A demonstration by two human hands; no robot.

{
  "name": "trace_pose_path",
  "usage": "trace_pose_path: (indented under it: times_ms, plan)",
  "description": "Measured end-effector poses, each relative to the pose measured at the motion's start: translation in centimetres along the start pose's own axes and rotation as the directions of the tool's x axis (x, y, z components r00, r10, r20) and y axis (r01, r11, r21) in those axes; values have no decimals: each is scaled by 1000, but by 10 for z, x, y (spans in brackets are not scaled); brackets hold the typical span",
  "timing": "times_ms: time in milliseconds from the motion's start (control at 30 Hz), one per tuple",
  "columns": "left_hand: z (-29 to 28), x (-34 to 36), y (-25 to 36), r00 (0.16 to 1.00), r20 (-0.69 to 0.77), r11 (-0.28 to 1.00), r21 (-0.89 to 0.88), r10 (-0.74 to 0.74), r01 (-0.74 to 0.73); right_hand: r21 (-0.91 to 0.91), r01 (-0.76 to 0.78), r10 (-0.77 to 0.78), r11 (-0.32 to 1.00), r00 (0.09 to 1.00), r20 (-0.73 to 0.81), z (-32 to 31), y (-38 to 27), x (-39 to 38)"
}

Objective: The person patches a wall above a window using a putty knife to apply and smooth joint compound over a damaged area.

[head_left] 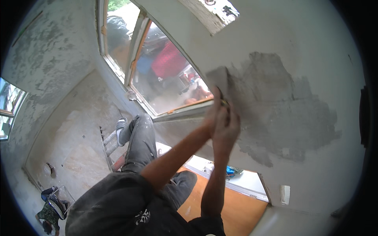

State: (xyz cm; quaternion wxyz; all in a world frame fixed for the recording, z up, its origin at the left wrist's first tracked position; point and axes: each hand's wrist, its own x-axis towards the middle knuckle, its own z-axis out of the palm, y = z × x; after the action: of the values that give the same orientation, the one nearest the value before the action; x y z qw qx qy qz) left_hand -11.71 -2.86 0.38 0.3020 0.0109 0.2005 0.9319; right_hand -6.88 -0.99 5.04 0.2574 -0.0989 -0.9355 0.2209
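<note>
In front of me, both my hands come together on a putty knife (223, 78), its flat grey blade lying against the wall beside the window frame. My right hand (227, 131) is closed round the handle, which is mostly hidden by fingers. Against it, my left hand (212, 114) is also closed on the tool, one finger stretched toward the blade. A large patch of darker grey plaster (279, 106) spreads over the pale wall (327, 67) to the right of the hands.
A window (169, 70) with an orange-edged frame stands left of my hands. Below are an orange door panel (232, 208), my legs (141, 137) and a ladder (110, 147). Another person (49, 212) is at lower left. A white wall box (285, 195) sits lower right.
</note>
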Motion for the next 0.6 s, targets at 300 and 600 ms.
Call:
trace_pose_path:
  times_ms: [300, 600]
  plan:
    - [7, -32, 4, 994, 103, 992, 120, 31, -44, -30, -55, 51, 998, 992, -118, -28, -21, -21]
    - [-49, -22, 4, 956, 72, 943, -164, -283, 291, 216, -167, 159, 962, 986, 52, 21, 4, -45]
